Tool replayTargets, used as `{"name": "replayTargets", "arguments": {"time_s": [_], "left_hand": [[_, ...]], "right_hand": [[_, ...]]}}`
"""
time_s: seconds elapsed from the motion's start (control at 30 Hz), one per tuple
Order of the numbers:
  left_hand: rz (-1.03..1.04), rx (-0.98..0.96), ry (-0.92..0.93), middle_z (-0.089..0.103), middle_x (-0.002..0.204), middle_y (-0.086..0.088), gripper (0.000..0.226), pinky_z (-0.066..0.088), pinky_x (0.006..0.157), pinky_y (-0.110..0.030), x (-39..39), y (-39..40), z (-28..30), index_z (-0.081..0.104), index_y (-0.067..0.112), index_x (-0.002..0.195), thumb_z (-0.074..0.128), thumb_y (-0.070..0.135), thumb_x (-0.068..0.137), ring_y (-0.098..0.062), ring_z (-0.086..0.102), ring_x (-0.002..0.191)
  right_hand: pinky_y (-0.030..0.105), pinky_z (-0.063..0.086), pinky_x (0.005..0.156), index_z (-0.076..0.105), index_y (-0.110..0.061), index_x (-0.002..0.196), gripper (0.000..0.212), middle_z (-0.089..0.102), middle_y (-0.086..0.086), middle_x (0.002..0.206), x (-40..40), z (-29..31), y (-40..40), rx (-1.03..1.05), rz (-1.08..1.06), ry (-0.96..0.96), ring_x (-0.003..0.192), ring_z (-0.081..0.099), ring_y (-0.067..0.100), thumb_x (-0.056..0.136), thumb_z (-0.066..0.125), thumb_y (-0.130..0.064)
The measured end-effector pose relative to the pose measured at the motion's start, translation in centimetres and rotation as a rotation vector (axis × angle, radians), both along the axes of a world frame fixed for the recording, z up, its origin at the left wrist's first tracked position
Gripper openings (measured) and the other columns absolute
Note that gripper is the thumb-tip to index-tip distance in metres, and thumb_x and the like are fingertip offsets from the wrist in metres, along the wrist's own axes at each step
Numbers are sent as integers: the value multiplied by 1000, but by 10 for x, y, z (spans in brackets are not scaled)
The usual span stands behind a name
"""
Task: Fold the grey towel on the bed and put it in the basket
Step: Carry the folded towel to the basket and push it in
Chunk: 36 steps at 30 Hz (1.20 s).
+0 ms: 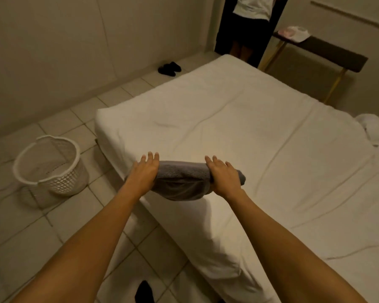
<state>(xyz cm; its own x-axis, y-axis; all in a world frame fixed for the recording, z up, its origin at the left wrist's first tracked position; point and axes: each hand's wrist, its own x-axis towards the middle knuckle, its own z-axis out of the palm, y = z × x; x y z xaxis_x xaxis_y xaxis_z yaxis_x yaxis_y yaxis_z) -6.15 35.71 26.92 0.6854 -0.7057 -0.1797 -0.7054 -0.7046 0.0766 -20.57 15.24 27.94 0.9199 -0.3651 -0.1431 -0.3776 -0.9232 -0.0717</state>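
The grey towel (182,182) is folded into a thick bundle at the near left edge of the white bed (239,119). My left hand (143,171) grips its left end and my right hand (222,174) grips its right end, fingers stretched over the top. The towel's lower fold sags between my hands, over the mattress edge. A white plastic lattice basket (50,167) stands on the tiled floor to the left of the bed, with nothing visible inside it.
A person stands in the dark doorway (249,25) beyond the bed. Dark slippers (170,68) lie by the far wall. A dark bench with gold legs (319,53) stands at the right. White bedding (372,127) is bunched at the bed's right edge.
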Motion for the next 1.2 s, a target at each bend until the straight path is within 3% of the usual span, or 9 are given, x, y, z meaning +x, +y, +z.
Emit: {"name": "replayTargets", "arguments": {"time_s": [0.23, 0.5, 0.7, 1.2], "left_hand": [[201, 42, 38, 14, 158, -19, 80, 25, 116, -50, 72, 126, 4, 8, 4, 151, 59, 14, 89, -37, 19, 145], [387, 47, 15, 25, 155, -15, 78, 34, 110, -46, 146, 227, -3, 17, 7, 149, 62, 16, 86, -32, 32, 138], [465, 85, 47, 25, 155, -14, 70, 32, 112, -45, 213, 278, -18, 17, 6, 149, 54, 12, 89, -32, 31, 140], [522, 134, 160, 25, 156, -13, 67, 34, 111, -44, 388, 381, -50, 15, 5, 150, 49, 15, 92, -31, 31, 139]], "right_hand": [[44, 28, 112, 19, -16, 148, 81, 30, 15, 152, 120, -3, 102, -28, 203, 3, 133, 40, 30, 83, 67, -26], [45, 30, 110, 18, -13, 148, 83, 35, 18, 147, 241, -12, 189, -45, 420, -31, 129, 42, 32, 82, 67, -28], [44, 34, 107, 21, -14, 147, 80, 45, 15, 140, 328, -43, 238, 30, 481, -10, 124, 47, 31, 82, 66, -28], [44, 24, 114, 15, -15, 149, 73, 32, 17, 151, 513, -78, 342, 99, 500, 24, 138, 32, 31, 90, 55, -33]]}}
